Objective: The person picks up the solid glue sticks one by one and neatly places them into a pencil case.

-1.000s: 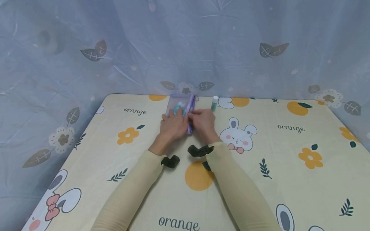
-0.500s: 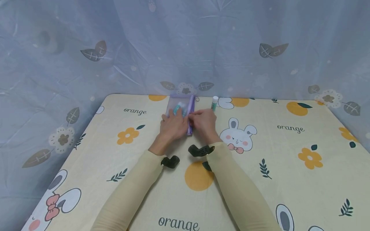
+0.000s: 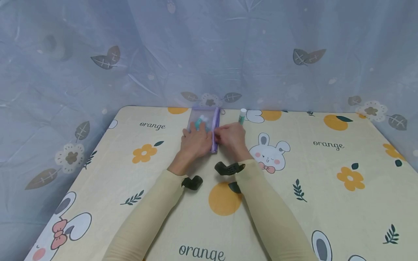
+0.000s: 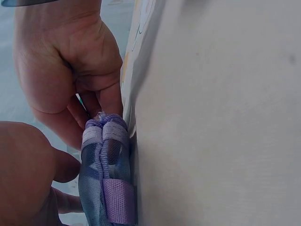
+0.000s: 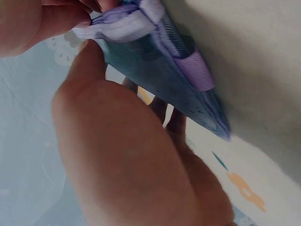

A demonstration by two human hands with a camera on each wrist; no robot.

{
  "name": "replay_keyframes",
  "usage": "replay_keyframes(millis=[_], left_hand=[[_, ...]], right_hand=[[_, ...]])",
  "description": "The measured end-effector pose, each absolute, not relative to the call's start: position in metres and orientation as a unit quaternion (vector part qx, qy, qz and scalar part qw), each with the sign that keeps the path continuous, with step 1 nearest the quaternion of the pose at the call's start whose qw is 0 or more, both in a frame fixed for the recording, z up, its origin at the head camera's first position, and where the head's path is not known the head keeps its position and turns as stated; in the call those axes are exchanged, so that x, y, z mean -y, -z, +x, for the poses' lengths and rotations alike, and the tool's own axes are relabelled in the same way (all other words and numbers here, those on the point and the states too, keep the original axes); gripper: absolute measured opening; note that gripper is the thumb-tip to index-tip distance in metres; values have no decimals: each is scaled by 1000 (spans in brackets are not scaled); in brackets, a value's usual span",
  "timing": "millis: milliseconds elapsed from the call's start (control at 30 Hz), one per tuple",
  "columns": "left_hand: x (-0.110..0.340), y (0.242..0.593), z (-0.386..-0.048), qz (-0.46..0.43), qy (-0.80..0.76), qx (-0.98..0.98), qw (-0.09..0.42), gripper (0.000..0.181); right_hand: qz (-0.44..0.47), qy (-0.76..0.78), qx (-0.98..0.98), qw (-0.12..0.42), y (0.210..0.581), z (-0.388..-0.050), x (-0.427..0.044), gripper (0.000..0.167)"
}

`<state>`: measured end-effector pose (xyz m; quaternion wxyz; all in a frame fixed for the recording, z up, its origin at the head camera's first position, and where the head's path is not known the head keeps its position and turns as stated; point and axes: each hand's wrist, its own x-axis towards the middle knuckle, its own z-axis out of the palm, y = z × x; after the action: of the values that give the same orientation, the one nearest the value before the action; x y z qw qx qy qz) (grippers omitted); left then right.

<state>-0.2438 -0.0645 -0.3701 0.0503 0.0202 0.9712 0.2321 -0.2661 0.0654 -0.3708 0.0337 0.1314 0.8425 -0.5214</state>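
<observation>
A purple mesh zipper pouch (image 3: 193,115) lies at the table's far edge, with a teal-and-white item (image 3: 199,122) showing through the mesh. My left hand (image 3: 196,143) rests on its near part, fingers spread. At the pouch's right side, my right hand (image 3: 231,137) pinches the zippered edge (image 3: 215,123). The right wrist view has those fingertips (image 5: 70,19) on the lilac zipper band (image 5: 124,29); the zipper pull itself is hidden. In the left wrist view, a purple tab (image 4: 118,201) shows on the pouch's side.
Just beyond my right hand stands a small green tube with a white cap (image 3: 242,115), its base hidden. A ring (image 3: 222,112) lies by the pouch's far right corner. The patterned tablecloth (image 3: 176,224) ends at a blue-grey curtain (image 3: 209,47).
My right hand has shifted slightly right, still at the pouch's edge, which looks straighter. The teal-and-white item has tilted a little inside the mesh. My left hand has stayed in place.
</observation>
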Motion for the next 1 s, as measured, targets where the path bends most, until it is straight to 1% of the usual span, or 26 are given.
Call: replay_keyframes(millis=[233,400,533,667,900,1000], left_hand=[[64,370,-244,18,-232,-971,52,63],[64,368,-243,19,-232,-971,51,63],[63,368,-244,18,-231,-971,50,62],[63,368,-245,16,-231,-971,59,63],[65,392,-264,16,-232,-971,52,65],[66,395,-266,15,-230,-972,52,66]], right_hand=[[142,547,-824,42,369,-268,-68,23],[134,553,-822,42,366,-266,-69,27],[115,559,-821,29,364,-266,-70,32],[105,557,-823,12,362,-266,-70,36],[92,555,-826,-23,359,-267,-71,37],[86,559,-824,-38,358,-267,-72,37]])
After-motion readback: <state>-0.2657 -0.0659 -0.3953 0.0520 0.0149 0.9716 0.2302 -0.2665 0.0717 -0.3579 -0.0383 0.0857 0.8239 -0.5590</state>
